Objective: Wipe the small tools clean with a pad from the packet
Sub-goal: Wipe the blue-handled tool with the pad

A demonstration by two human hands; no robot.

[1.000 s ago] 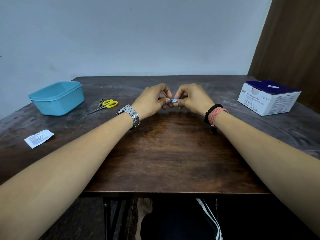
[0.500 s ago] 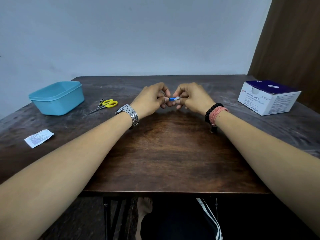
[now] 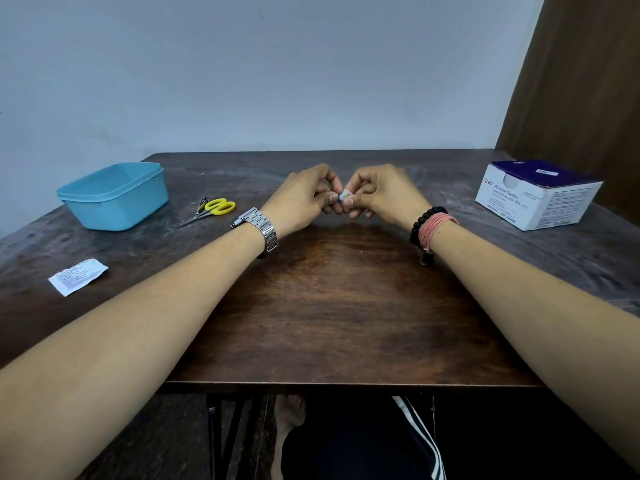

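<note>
My left hand (image 3: 304,199) and my right hand (image 3: 384,195) meet fingertip to fingertip above the middle of the dark wooden table (image 3: 329,306). Between them is a small blue-and-metal tool, mostly hidden by my fingers, pinched by the left hand. A white pad (image 3: 345,195) is wrapped around its blue part and pinched by my right fingers. Yellow-handled small scissors (image 3: 218,206) lie to the left on the table, with a thin dark tool (image 3: 202,205) beside them. A white packet (image 3: 78,281) lies flat near the left edge.
A light blue plastic tub (image 3: 114,195) stands at the back left. A white and navy box of alcohol swabs (image 3: 536,195) sits at the back right. A wall runs behind the table, and my legs show under its front edge.
The fingertips have shifted slightly around the tool: the pad now covers more of the blue part. Both forearms stay where they were.
</note>
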